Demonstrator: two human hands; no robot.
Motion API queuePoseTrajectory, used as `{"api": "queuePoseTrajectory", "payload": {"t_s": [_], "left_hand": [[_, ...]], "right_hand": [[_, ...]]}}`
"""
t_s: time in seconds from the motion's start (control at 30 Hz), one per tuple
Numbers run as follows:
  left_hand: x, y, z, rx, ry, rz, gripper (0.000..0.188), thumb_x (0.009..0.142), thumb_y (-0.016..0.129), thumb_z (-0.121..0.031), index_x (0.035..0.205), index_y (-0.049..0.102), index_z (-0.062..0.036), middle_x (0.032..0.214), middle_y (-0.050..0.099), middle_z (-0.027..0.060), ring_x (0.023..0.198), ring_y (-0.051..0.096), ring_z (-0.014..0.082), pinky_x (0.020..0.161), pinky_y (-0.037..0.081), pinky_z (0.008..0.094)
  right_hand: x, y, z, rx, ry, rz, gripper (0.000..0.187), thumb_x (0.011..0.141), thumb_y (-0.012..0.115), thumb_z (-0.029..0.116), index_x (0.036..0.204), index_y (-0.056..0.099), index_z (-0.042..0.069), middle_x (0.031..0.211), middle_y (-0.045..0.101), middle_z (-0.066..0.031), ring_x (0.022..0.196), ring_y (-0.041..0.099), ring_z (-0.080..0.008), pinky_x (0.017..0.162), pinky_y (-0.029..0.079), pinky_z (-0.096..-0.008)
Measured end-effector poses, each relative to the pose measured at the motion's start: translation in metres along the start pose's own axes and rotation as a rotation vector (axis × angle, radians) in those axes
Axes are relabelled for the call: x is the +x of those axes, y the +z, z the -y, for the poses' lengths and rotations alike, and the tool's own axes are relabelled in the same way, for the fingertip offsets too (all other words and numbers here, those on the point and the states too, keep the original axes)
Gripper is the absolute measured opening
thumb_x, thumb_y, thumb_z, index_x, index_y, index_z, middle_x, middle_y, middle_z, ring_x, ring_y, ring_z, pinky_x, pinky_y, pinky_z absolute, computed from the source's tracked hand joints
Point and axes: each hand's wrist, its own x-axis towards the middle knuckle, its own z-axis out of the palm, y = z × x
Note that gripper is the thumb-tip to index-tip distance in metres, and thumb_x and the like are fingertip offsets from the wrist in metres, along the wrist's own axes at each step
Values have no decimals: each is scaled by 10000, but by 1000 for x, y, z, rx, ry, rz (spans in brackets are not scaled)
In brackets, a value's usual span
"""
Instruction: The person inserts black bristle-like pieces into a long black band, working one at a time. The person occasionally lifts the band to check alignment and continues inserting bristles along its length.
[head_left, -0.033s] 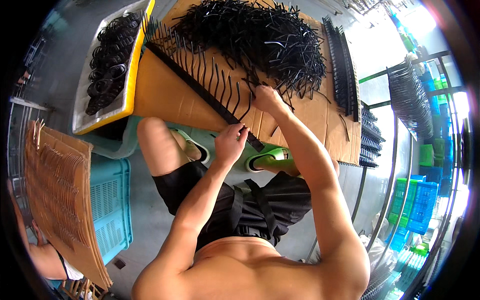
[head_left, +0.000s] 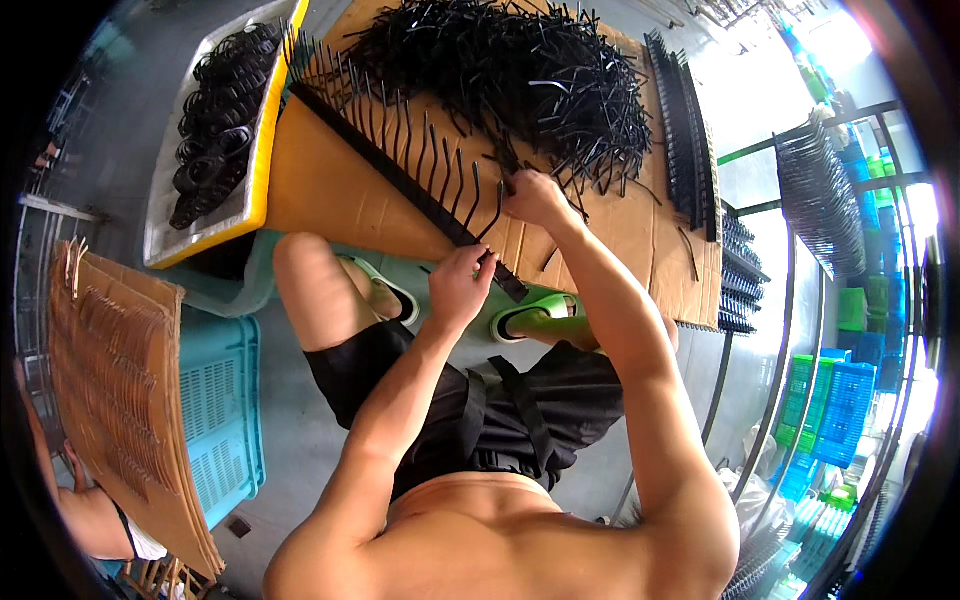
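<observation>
At the near edge of the cardboard-covered tabletop, a long black bar studded with curved tines lies on a slant from far left to near right, and both hands work at its near-right end. The left hand closes its grip on the bar's end, fingers pressed around it, while the right hand pinches a single loose tine just above the bar, at the fringe of the big heap of black tines. Nothing has shifted between the two views, taken at the same instant: the hands and bar sit exactly alike, so the row reads as nearly filled, judging by the tines standing along most of its length. Left of the tabletop, a yellow-edged tray holds dark ring-shaped parts; finished combs are stacked at the far right. Below, cardboard sheets lean over a blue crate, where another person's arm shows. Hidden: the exact slot the tine meets, covered by the right fingers; the bar's tip under the left hand; and the racks at right, washed out by glare.
</observation>
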Motion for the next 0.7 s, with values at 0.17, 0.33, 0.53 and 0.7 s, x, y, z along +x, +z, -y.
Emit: {"api": "queuePoseTrajectory", "payload": {"t_s": [0.17, 0.33, 0.53, 0.7], "left_hand": [[1, -3, -3, -1, -52, 29, 170, 811, 740, -163, 919, 671, -51, 823, 688, 85, 676, 648, 243, 596, 526, 351], [5, -6, -2, 8, 81, 3, 138, 836, 712, -100, 944, 672, -24, 822, 678, 131, 690, 673, 270, 584, 527, 336], [6, -8, -4, -25, 72, 49, 116, 860, 661, -65, 971, 665, -33, 874, 681, 145, 782, 666, 328, 656, 529, 374], [7, -7, -3, -14, 107, 50, 120, 861, 640, -42, 978, 659, -22, 888, 681, 152, 803, 662, 345, 679, 529, 393]], "right_hand": [[-64, -4, 6, 457, 87, -109, 293, 786, 667, 250, 858, 610, -28, 758, 647, -208, 730, 626, -397, 668, 488, -431], [-104, 4, 35, 1086, 264, -176, 214, 860, 663, 176, 906, 625, -30, 747, 675, -105, 686, 639, -167, 655, 506, -311], [-128, -6, 64, 1031, 282, -288, 188, 874, 663, 148, 979, 654, -8, 778, 702, -66, 714, 639, -92, 679, 513, -260], [-130, -13, 75, 929, 279, -306, 188, 861, 667, 149, 973, 662, -2, 768, 707, -94, 692, 647, -105, 665, 516, -269]]}}
